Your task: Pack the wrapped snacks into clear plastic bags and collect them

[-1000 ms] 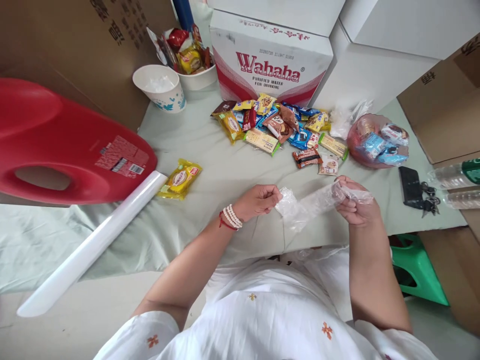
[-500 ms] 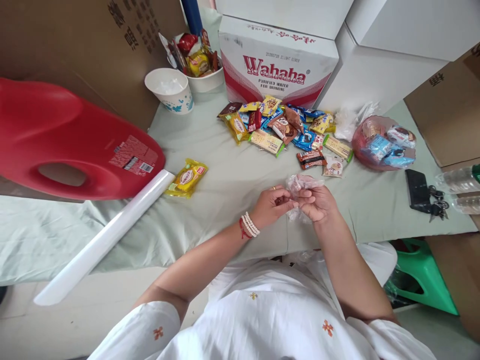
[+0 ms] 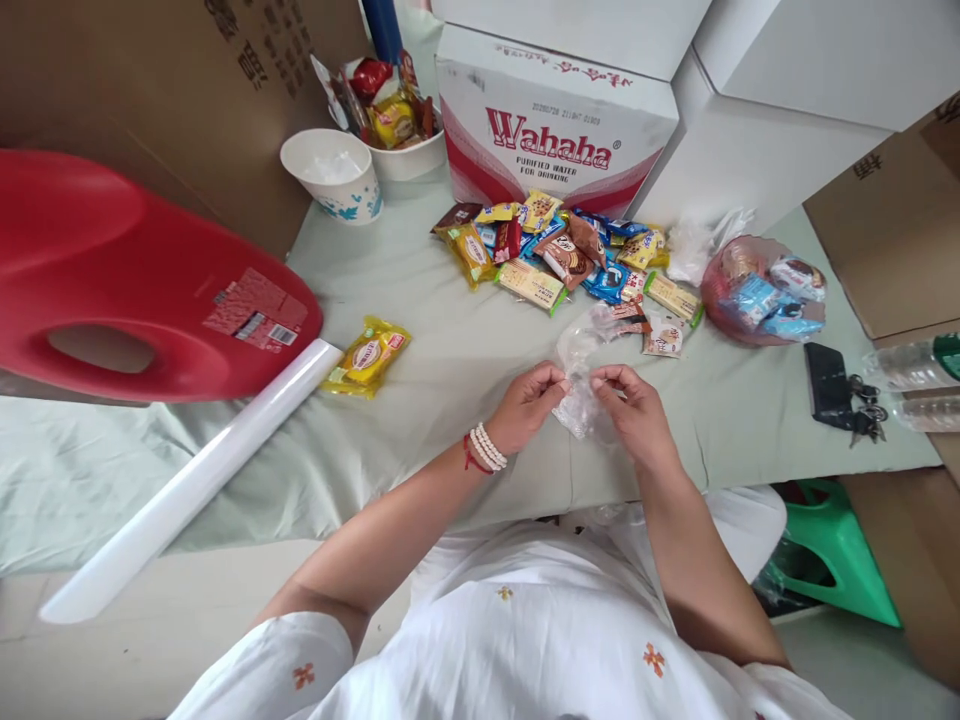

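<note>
A crumpled clear plastic bag (image 3: 579,405) hangs between my hands above the cloth-covered table. My left hand (image 3: 531,400), with pale beads at its wrist, pinches one side of the bag. The opposite side is pinched by the thumb and forefinger of my right hand (image 3: 634,408). Just beyond the bag lie a small brown packet (image 3: 634,318) and a pale packet (image 3: 664,333). Behind them is a pile of wrapped snacks (image 3: 566,255). Off to the left, a yellow snack packet (image 3: 369,355) lies by itself.
On the left are a red jug (image 3: 172,290) and a white roll (image 3: 195,480). Two paper tubs, one a patterned tub (image 3: 352,195), stand behind. A Wahaba-type water carton (image 3: 555,130) backs the table. Right are a pink bowl (image 3: 720,315) of snacks, a black case (image 3: 827,385) and clear bottles (image 3: 911,362).
My hands have moved apart, from close together around the bunched plastic bag to either side of it. The bag is now spread more widely between my fingertips.
</note>
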Motion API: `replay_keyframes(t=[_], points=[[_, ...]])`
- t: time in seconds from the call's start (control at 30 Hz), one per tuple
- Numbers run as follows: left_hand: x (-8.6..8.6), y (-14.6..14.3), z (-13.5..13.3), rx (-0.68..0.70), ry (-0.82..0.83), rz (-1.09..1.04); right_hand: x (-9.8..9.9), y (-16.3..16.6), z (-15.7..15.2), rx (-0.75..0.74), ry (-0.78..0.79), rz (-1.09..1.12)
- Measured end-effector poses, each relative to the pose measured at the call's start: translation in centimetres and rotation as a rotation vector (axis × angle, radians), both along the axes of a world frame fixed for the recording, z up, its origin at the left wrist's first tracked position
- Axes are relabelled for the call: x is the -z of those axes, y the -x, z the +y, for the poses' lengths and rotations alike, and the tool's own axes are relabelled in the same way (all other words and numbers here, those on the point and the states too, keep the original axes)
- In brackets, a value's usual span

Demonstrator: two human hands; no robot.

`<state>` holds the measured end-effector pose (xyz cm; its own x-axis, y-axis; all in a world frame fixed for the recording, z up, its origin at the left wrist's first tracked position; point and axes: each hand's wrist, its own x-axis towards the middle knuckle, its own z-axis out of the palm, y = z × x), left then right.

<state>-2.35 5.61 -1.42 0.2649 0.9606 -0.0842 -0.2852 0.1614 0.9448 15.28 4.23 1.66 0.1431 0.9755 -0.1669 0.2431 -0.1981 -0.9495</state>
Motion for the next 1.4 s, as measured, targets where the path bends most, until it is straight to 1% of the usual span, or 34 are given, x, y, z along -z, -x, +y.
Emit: replay_keyframes(t=[0.1, 0.2, 0.27, 0.3, 0.33, 0.4, 0.47, 0.57, 0.63, 0.67, 0.7, 0.77, 0.8, 0.83, 0.87, 0.9, 0.93, 0.97, 1.03, 1.1, 1.13, 1.17, 1.2, 1.27, 1.33, 1.4], points=[[-0.2, 0.4, 0.5, -0.078, 0.132, -0.204, 0.6, -1.3, 0.3, 0.011, -0.073, 0.088], [-0.5, 0.9, 1.2, -0.081, 0.319, -0.380, 0.4, -3.0, 0.3, 0.062, -0.160, 0.016], [-0.7, 1.1, 1.5, -0.094, 0.410, -0.388, 0.0, -3.7, 0.0, 0.050, -0.143, -0.005], [-0.7, 1.1, 1.5, -0.112, 0.442, -0.361, -0.1, -3.7, -0.1, 0.033, -0.106, 0.030], [-0.7, 1.0, 1.4, -0.131, 0.458, -0.323, -0.3, -3.7, -0.3, 0.009, -0.056, 0.085], [-0.6, 0.7, 1.1, -0.159, 0.441, -0.251, -0.5, -3.2, -0.6, -0.031, 0.036, 0.187], [-0.3, 0.4, 0.9, -0.149, 0.387, -0.205, -0.6, -2.7, -0.9, -0.061, 0.076, 0.214], [0.4, 0.4, 0.9, -0.111, 0.308, -0.086, -0.4, -2.2, -1.0, -0.072, 0.044, 0.174], [0.9, 0.6, 1.1, -0.153, 0.265, 0.047, -0.1, -2.2, -1.1, -0.045, 0.017, 0.133], [1.0, 0.8, 1.1, -0.217, 0.232, 0.135, 0.1, -2.3, -1.1, -0.030, 0.008, 0.109], [1.0, 1.0, 1.1, -0.311, 0.180, 0.240, 0.3, -2.4, -1.2, -0.021, 0.002, 0.089], [0.6, 1.3, 0.6, -0.516, -0.009, 0.470, 0.7, -2.6, -1.3, -0.017, -0.002, 0.059], [0.1, 1.4, 0.2, -0.583, -0.134, 0.565, 0.8, -2.6, -1.4, -0.016, -0.004, 0.046], [-0.4, 1.3, -0.2, -0.588, -0.260, 0.625, 0.9, -2.6, -1.5, -0.016, -0.012, 0.028], [-1.0, 1.2, -0.7, -0.526, -0.365, 0.641, 0.8, -2.6, -1.7, -0.017, -0.029, 0.003], [-1.7, 0.9, -1.1, -0.419, -0.425, 0.617, 0.6, -2.4, -1.8, -0.020, -0.057, -0.027], [-2.2, 0.5, -1.5, -0.301, -0.430, 0.566, 0.3, -2.2, -2.0, -0.030, -0.094, -0.058], [-2.7, -0.1, -1.7, -0.195, -0.381, 0.496, -0.1, -2.0, -2.1, -0.047, -0.137, -0.082], [-3.2, -1.3, -2.0, -0.039, -0.191, 0.321, -0.8, -1.2, -2.5, -0.101, -0.212, -0.085], [-3.0, -2.4, -1.9, 0.049, -0.009, 0.117, -1.5, -0.4, -2.8, -0.176, -0.242, -0.032], [-2.8, -2.7, -1.8, 0.075, 0.057, 0.015, -1.7, -0.1, -2.9, -0.208, -0.238, 0.006], [-2.5, -3.0, -1.8, 0.077, 0.111, -0.073, -1.8, 0.1, -3.1, -0.229, -0.224, 0.052], [-2.1, -3.1, -1.8, 0.050, 0.159, -0.136, -1.9, 0.2, -3.2, -0.238, -0.208, 0.106], [-1.5, -2.9, -1.8, -0.043, 0.245, -0.187, -1.7, -0.1, -3.5, -0.198, -0.195, 0.212], [-1.1, -2.6, -2.0, -0.119, 0.304, -0.183, -1.5, -0.7, -3.7, -0.056, -0.216, 0.252], [-1.1, -2.4, -2.4, -0.147, 0.330, -0.169, -1.2, -1.4, -3.7, 0.124, -0.218, 0.163]])
